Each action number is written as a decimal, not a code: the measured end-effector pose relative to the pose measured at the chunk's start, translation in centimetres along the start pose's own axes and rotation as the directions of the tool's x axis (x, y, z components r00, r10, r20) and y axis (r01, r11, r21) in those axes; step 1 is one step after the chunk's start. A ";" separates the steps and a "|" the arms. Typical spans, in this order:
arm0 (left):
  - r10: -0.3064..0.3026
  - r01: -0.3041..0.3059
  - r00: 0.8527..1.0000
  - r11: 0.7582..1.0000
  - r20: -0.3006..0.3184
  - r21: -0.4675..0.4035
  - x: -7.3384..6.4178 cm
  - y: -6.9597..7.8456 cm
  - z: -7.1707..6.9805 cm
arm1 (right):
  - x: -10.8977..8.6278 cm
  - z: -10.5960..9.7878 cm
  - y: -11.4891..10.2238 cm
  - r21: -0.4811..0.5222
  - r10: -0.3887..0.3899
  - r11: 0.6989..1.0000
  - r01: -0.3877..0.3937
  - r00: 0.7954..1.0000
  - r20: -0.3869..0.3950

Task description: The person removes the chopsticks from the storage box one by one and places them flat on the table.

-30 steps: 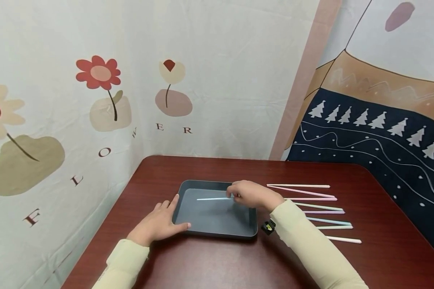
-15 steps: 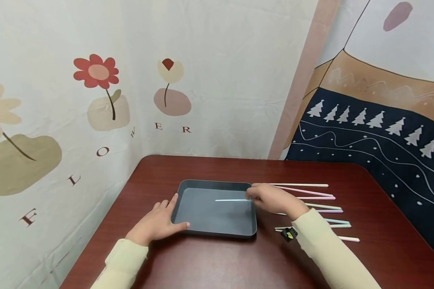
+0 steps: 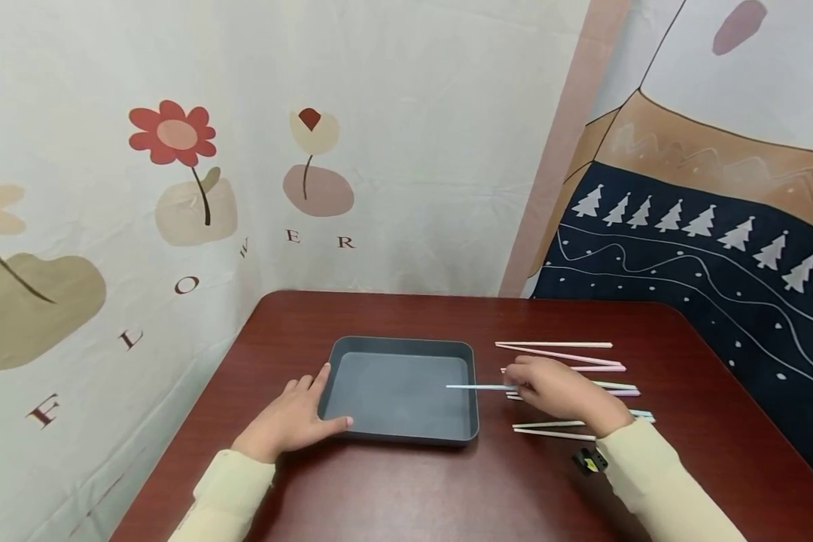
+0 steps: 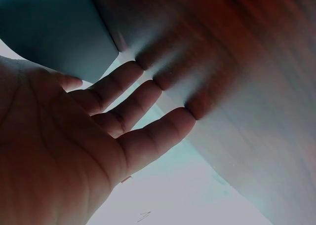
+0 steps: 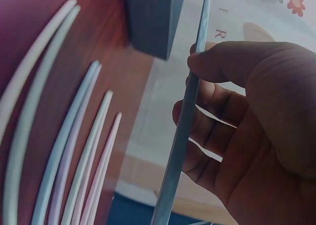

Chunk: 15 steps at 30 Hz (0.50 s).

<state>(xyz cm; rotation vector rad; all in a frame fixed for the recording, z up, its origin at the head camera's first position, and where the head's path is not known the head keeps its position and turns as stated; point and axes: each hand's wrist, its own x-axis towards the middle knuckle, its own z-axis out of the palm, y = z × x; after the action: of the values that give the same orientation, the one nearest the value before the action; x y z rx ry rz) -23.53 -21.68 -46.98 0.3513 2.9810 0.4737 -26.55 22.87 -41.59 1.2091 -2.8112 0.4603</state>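
Note:
My right hand [image 3: 555, 388] pinches a light blue chopstick [image 3: 474, 387] between thumb and fingers, just right of the dark grey tray [image 3: 393, 395]. The chopstick lies level, its thin end reaching over the tray's right rim. In the right wrist view, the thumb presses the chopstick [image 5: 180, 126] against the fingers. My left hand [image 3: 287, 421] rests at the tray's left side, fingers spread along the edge and thumb at the front corner. Straight fingers [image 4: 148, 141] reach the tabletop beside the tray in the left wrist view.
Pale-coloured chopsticks [image 3: 555, 345] lie in a spread row right of the tray, several partly hidden under my right hand and forearm. They show as close pairs [image 5: 74, 136] in the right wrist view. A printed curtain [image 3: 406, 150] hangs behind the brown table [image 3: 393, 489].
My right hand has moved right, from above the tray to over the row of chopsticks, carrying the blue chopstick along. The left hand stays at the tray.

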 end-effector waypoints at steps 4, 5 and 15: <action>-0.004 0.004 1.000 1.000 0.011 0.001 0.1 0.1 0.3 | -2.1 -0.3 0.4 0.031 0.072 0.997 -0.073 0.997 0.036; -0.003 0.003 1.000 1.000 0.013 0.000 0.1 0.1 0.4 | -2.6 -0.3 0.6 0.025 0.080 0.996 -0.081 0.996 0.040; 0.014 -0.014 1.000 1.000 0.000 -0.005 0.0 0.0 0.1 | -6.2 0.0 1.7 0.013 0.105 0.994 -0.106 0.993 0.050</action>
<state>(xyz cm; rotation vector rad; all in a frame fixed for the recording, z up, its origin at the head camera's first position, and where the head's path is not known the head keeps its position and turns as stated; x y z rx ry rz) -23.50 -21.67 -47.05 0.3724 2.9792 0.4821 -23.48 28.36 -43.00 1.0928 -2.9293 0.4656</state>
